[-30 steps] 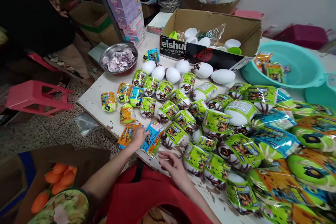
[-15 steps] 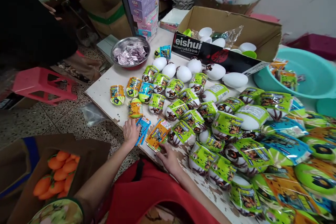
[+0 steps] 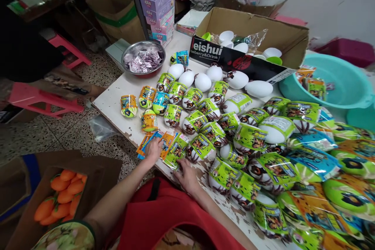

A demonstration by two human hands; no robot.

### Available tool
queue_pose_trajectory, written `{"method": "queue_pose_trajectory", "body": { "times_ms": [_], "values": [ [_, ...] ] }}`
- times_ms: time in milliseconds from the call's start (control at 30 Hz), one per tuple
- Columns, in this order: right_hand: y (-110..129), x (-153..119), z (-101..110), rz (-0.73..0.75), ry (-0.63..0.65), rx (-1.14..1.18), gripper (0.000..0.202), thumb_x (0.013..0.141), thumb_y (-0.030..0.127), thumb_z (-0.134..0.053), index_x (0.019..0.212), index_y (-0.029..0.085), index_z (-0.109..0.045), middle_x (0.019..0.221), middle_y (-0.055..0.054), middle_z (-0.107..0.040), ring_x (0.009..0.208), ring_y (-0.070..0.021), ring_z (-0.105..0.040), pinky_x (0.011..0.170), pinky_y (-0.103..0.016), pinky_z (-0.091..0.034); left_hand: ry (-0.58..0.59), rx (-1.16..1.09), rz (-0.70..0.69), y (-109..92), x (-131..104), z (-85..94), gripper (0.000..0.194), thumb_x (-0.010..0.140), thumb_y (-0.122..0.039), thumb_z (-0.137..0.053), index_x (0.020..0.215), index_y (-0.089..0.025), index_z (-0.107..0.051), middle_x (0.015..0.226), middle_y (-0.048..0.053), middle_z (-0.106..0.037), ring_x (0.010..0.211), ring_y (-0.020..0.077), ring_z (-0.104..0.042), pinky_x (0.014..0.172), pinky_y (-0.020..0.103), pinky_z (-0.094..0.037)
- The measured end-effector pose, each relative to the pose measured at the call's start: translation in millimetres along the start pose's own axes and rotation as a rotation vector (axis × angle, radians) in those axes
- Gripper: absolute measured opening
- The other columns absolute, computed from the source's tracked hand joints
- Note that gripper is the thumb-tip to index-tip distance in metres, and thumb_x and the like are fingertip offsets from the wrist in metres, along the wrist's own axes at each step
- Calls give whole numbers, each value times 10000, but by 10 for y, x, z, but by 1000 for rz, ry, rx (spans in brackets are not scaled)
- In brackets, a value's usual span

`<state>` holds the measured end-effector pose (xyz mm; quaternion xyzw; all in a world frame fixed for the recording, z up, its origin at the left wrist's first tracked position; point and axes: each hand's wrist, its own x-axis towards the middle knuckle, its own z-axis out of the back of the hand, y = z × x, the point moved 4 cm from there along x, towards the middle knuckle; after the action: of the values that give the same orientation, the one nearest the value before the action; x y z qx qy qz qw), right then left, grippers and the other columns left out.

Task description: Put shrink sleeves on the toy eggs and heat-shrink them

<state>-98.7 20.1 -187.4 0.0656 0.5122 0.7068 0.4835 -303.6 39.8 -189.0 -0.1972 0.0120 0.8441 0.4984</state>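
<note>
Near the table's front edge, my left hand (image 3: 154,150) has its fingers bent and closed on a flat orange printed plastic sleeve (image 3: 168,139). Flat blue sleeves (image 3: 146,143) lie under and beside that hand. Just to the right lies a stack topped by a flat green sleeve (image 3: 176,149). My right hand (image 3: 186,175) rests by its lower corner, fingers apart and fingertips touching the edge. An egg in an orange sleeve (image 3: 149,121) stands just beyond my left hand. Rows of white eggs in green sleeves (image 3: 201,147) begin right beside the stack.
Bare white eggs (image 3: 202,82) line up before a cardboard box (image 3: 249,62) of egg shells. A metal bowl (image 3: 143,71) of small sachets stands back left, a turquoise basin (image 3: 348,86) at right. Wrapped eggs heap up on the right. Orange pieces (image 3: 63,197) fill a floor carton; another person sits at left.
My left hand has shifted right and taken the orange sleeve leftward over the blue ones, baring the green sleeve beneath. My right hand stays nearly in place. The other person at left has moved back.
</note>
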Motion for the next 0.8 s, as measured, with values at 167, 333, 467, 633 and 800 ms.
{"method": "queue_pose_trajectory", "body": {
  "times_ms": [167,333,467,633,800],
  "values": [
    [60,-79,56,41,12,-54,439,776,175,-570,1210,111,-564,1225,-143,-549,1125,-244,-549,1016,-367,-427,-137,30,94,274,-98,244,329,902,-358,-505,1116,-121,-585,1090,180,-617,1037,316,-545,854,411,-418],
    [58,-132,51,90,61,-191,508,789,126,-524,1297,120,-516,1398,-135,-458,1279,-265,-447,1089,-399,-363,-56,-38,-92,-225,-126,114,264,871,-433,-560,961,-202,-652,997,78,-653,1017,250,-552,902,346,-403],
    [63,-133,36,87,106,-277,572,768,112,-550,1336,86,-492,1452,-157,-401,1300,-303,-426,1104,-415,-347,47,-86,-115,-570,5,-90,227,840,-397,-622,815,-175,-665,895,76,-684,921,230,-595,782,309,-436],
    [100,-120,57,88,89,-276,627,753,108,-573,1370,131,-464,1481,-142,-363,1323,-302,-405,1099,-429,-354,117,-119,-77,-525,77,-111,173,900,-268,-543,846,-145,-652,862,56,-684,821,184,-615,729,313,-444],
    [88,-114,75,73,76,-217,633,742,92,-568,1365,148,-475,1481,-129,-369,1318,-302,-414,1090,-422,-364,118,-165,-38,-394,71,3,183,893,-292,-530,828,-168,-647,801,75,-682,761,203,-609,662,295,-393]
  ]
}}
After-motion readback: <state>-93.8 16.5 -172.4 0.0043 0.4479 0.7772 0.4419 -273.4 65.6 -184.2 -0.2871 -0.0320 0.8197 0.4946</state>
